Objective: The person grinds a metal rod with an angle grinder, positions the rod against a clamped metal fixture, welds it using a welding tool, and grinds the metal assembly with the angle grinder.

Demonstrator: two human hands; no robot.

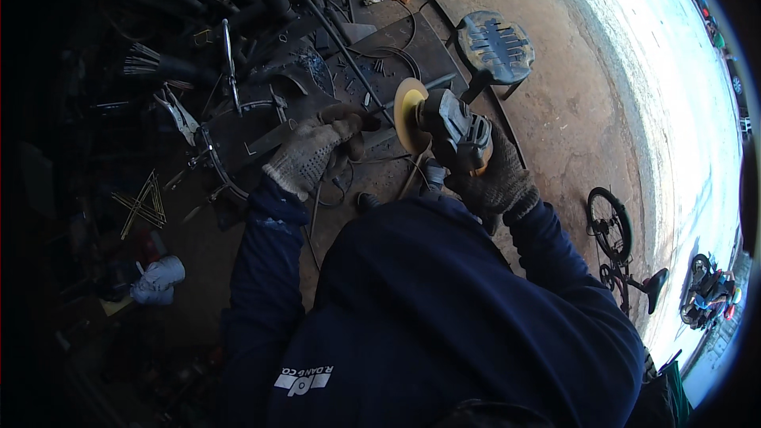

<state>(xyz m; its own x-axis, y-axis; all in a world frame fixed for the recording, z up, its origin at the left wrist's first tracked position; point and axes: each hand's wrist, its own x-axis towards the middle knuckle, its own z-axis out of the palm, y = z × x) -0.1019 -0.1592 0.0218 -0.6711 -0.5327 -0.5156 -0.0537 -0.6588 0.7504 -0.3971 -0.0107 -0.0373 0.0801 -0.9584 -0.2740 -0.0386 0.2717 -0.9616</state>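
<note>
Metal-strewn worktop [433,55] ahead; from here I see the right hand [501,177] gripping the angle grinder [460,128], its yellow disc [409,115] just right of the curled left hand [317,147], whose hold I cannot make out

Gloves [305,157] are rough, matt knit cloth; sleeves [268,250] smoother matt cloth. Disc [409,115] looks matt, grinder [458,125] faintly glossy. Stool [495,46] looks like scuffed plastic, pliers [181,117] shiny metal.
</note>
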